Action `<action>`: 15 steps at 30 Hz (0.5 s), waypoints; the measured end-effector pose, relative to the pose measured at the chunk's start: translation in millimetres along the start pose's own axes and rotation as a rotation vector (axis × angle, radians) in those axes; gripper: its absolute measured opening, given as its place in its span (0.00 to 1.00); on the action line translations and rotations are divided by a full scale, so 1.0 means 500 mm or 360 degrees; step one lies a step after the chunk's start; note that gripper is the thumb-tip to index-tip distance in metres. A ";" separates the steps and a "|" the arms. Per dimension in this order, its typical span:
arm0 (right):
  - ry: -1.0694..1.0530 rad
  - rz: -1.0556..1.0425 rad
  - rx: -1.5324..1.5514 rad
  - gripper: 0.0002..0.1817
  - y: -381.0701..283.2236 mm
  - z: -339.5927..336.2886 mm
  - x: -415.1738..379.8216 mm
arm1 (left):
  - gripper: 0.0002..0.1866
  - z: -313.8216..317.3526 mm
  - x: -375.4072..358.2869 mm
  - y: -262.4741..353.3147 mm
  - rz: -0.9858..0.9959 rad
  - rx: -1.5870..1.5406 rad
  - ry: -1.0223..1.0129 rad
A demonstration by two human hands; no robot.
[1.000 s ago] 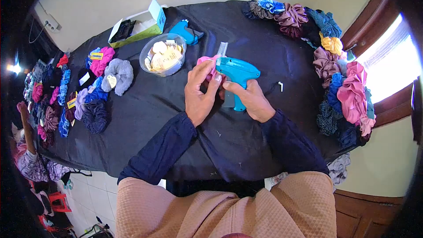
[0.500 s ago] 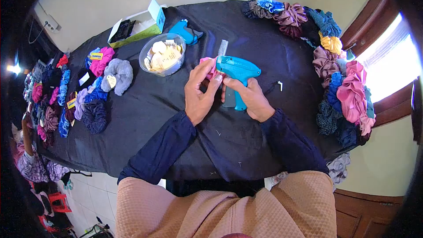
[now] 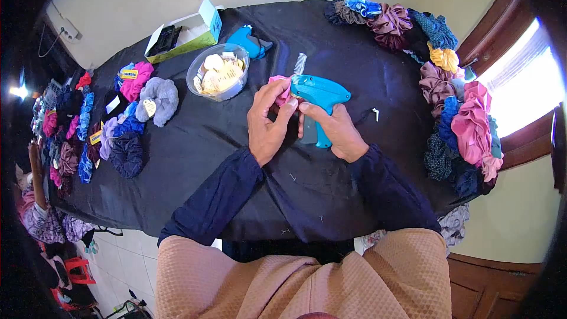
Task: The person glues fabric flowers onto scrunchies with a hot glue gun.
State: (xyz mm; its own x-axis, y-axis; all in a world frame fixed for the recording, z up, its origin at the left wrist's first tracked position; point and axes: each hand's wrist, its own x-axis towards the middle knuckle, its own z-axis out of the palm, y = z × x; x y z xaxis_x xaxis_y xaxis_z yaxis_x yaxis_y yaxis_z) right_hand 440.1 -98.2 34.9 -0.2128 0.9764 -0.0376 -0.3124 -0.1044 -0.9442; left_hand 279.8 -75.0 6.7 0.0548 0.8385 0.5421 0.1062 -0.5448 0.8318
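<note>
- My right hand [image 3: 338,132] is wrapped around the grip of the blue tagging gun [image 3: 319,95], and my left hand [image 3: 267,123] pinches the pink scrunchie [image 3: 279,88] right up against the gun's nose, above the middle of the black tablecloth [image 3: 195,142].
- Risk one: my left fingertips sit just beside the needle end; if I squeeze while the fabric bunches, I reckon the needle could catch a finger instead of cloth.
- Risk two: the fold looks thick; a skewed push could tear the fabric or jam the fastener strip [image 3: 299,64] standing up out of the gun.
- I cannot tell whether a paper tag is between fabric and needle; my fingers hide that spot.
- Room: bare cloth lies near me, between my forearms and the table's near edge, so I can drop my elbows freely.
- Left of my hand, the clear tub of tags [image 3: 218,72] is near; a wide swing would knock it.
- Beyond it, the finished scrunchies [image 3: 133,109] crowd the left end.
- To my right, the scrunchie pile [image 3: 458,100] lines the edge, well apart from the gun.
</note>
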 end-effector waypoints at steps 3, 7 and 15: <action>0.0056 -0.0021 0.0000 0.09 -0.004 0.008 -0.004 | 0.18 0.002 -0.004 -0.002 0.0002 -0.0020 0.0007; 0.0168 -0.0030 -0.0151 0.07 0.002 0.012 -0.002 | 0.18 0.004 -0.011 -0.005 -0.0094 -0.0109 0.0051; 0.0133 0.0003 -0.0131 0.07 -0.002 0.002 0.002 | 0.18 0.000 -0.008 -0.011 0.0016 -0.0030 0.0043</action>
State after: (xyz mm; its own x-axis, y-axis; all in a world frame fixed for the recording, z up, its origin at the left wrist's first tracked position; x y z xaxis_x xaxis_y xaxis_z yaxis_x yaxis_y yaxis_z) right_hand 439.2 -97.3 36.2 -0.1346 0.9889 -0.0635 -0.2341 -0.0940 -0.9677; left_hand 279.0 -75.3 0.2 0.0289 0.8326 0.5532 0.0870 -0.5534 0.8284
